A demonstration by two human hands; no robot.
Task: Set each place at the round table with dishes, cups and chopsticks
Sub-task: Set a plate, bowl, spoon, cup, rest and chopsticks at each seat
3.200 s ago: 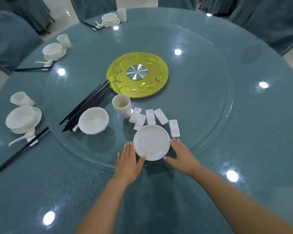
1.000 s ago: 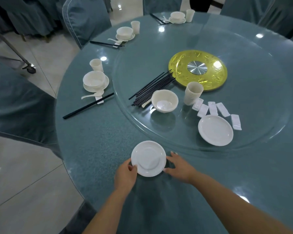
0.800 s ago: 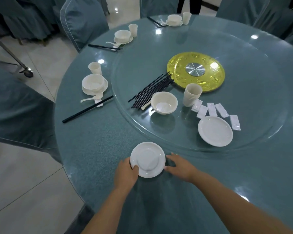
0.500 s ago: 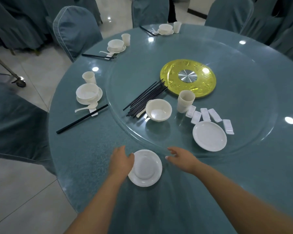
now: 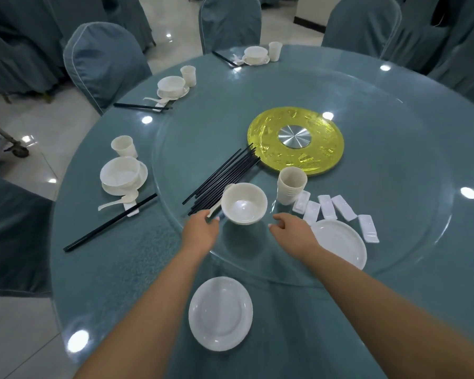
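Note:
A white plate (image 5: 220,313) lies alone on the teal table (image 5: 115,269) near its front edge, between my forearms. On the glass turntable (image 5: 394,187) stands a white bowl (image 5: 244,203) with a spoon handle poking out at its left. My left hand (image 5: 201,228) reaches to the bowl's left side, fingertips near the spoon handle. My right hand (image 5: 292,231) hovers just right of the bowl, fingers loosely curled, holding nothing. A bundle of black chopsticks (image 5: 222,177), stacked cups (image 5: 290,186), several white chopstick rests (image 5: 337,209) and a second plate (image 5: 340,242) sit nearby.
Three set places line the left and far rim: bowl on saucer (image 5: 122,173) with cup (image 5: 123,145), another (image 5: 173,86), a third (image 5: 256,54). A yellow disc (image 5: 294,140) marks the turntable's centre. Covered chairs (image 5: 104,61) ring the table.
Both hands let go of the plate at the table's edge and reached forward to either side of the bowl on the turntable. The plate stays where it was set.

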